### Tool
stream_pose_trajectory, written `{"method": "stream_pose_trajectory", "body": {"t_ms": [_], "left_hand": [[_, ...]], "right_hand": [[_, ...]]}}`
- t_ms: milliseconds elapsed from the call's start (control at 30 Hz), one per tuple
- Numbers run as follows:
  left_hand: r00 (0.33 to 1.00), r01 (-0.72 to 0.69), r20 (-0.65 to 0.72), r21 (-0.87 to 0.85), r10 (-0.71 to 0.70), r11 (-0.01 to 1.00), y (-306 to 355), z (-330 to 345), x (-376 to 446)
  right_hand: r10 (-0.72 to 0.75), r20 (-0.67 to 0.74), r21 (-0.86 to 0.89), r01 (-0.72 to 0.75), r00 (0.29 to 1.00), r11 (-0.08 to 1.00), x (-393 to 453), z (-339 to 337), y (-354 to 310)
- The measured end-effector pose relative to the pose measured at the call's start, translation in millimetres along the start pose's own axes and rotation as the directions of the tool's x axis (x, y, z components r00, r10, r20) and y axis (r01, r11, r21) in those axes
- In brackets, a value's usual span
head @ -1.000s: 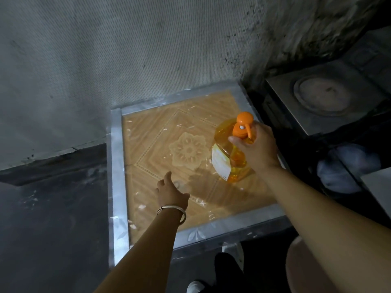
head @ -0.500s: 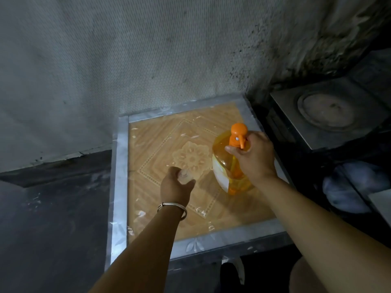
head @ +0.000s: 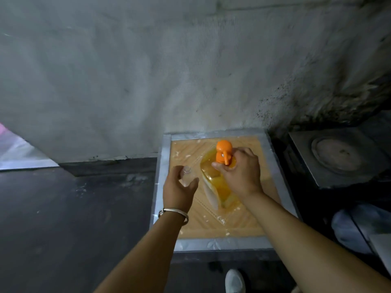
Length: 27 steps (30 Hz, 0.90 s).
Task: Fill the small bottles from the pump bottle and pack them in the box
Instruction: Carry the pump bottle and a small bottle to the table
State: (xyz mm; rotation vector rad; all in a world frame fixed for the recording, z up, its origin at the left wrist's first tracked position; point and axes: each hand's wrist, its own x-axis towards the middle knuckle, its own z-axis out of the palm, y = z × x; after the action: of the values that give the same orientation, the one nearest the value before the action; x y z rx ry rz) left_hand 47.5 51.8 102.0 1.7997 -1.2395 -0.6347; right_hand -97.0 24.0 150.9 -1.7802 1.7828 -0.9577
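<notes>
While gripping the neck of the orange pump bottle (head: 220,182) on the tiled surface (head: 249,220), right hand (head: 241,174) fingers curled beneath the pump head. Left hand (head: 179,191) just left, fingers wrapped round a small clear bottle (head: 187,176), held upright beside the spout.

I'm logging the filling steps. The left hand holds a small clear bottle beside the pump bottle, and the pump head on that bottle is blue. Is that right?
Not quite: the pump head is orange, not blue, as the head view shows. The rest stands: the left hand holds the small clear bottle beside the pump bottle, while the right hand grips its neck.
</notes>
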Motion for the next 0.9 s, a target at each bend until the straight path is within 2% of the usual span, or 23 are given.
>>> {"method": "stream_pose_trajectory", "body": {"t_ms": [200, 400, 633, 900], "left_hand": [[0.971, 0.057, -0.231, -0.016, -0.059, 0.998, 20, -88, -27], [0.868, 0.111, -0.484, -0.015, -0.105, 0.994, 26, -164, -83], [0.692, 0.237, -0.701, -0.008, -0.175, 0.971, 11, -265, -184], [0.413, 0.386, -0.874, -0.088, -0.258, 0.918, -31, -384, -339]], "right_hand": [[-0.191, 0.083, 0.053, 0.187, 0.978, 0.981, -25, 0, -86], [-0.382, 0.192, 0.157, 0.356, 0.904, 0.921, -73, 12, -154], [-0.602, 0.321, 0.310, 0.520, 0.731, 0.796, -174, 30, -237], [-0.769, 0.432, 0.478, 0.604, 0.471, 0.638, -347, 63, -325]]}}
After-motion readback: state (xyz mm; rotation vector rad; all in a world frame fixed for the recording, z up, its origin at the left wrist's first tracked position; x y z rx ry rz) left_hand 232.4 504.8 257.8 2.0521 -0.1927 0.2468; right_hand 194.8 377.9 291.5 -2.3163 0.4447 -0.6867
